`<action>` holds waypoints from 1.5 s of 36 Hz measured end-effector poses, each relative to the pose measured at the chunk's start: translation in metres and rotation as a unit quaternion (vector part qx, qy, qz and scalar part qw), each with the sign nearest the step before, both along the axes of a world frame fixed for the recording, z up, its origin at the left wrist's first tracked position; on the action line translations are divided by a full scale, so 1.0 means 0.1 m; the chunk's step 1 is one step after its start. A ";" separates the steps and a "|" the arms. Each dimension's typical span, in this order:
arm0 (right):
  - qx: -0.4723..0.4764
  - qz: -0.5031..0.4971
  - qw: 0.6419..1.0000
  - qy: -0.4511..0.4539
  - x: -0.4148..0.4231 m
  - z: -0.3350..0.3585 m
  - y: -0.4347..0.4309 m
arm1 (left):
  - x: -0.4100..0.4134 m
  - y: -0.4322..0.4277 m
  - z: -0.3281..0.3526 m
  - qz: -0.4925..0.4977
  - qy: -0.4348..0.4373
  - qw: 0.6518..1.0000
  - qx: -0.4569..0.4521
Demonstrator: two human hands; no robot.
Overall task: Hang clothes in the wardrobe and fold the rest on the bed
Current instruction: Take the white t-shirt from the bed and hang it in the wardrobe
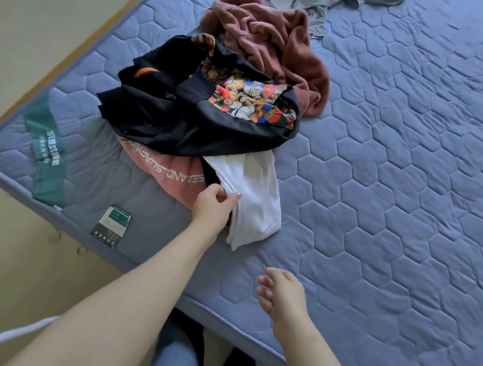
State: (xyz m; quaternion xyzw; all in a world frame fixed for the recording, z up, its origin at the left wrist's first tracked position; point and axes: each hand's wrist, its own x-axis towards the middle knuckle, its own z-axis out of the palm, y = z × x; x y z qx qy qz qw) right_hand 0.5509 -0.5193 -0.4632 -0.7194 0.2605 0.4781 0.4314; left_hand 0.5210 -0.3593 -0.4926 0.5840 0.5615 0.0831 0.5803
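Note:
A heap of clothes lies on the blue quilted mattress (387, 167). On top is a black garment (165, 118) with a colourful bear-print lining (249, 100). Under it lie a pink top with white lettering (168, 177) and a white garment (257, 200). My left hand (213, 206) pinches the left edge of the white garment near the pile's front. Below it my right hand (281, 294) hovers over the mattress near the front edge, fingers spread and relaxed, holding nothing. A rust-brown sweater (271, 40) lies crumpled behind the pile.
Grey clothing (317, 9) lies at the far top edge. A green label band (46, 152) and a small dark tag (111, 225) mark the mattress corner at left. Beige floor (23, 270) runs along the left side. My legs stand against the bed's near edge.

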 end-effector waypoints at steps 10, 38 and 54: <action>0.173 0.080 0.959 -0.210 0.24 0.89 0.35 | 0.06 0.06 1.33 -0.060 -0.245 0.968 -0.006; 0.424 0.116 0.827 -0.351 0.13 2.95 -0.34 | -0.45 -1.03 3.43 0.037 -0.565 0.822 -0.069; 0.259 -0.338 0.831 -0.359 0.62 3.03 -0.97 | -0.97 -0.65 4.01 0.265 -0.584 0.756 0.129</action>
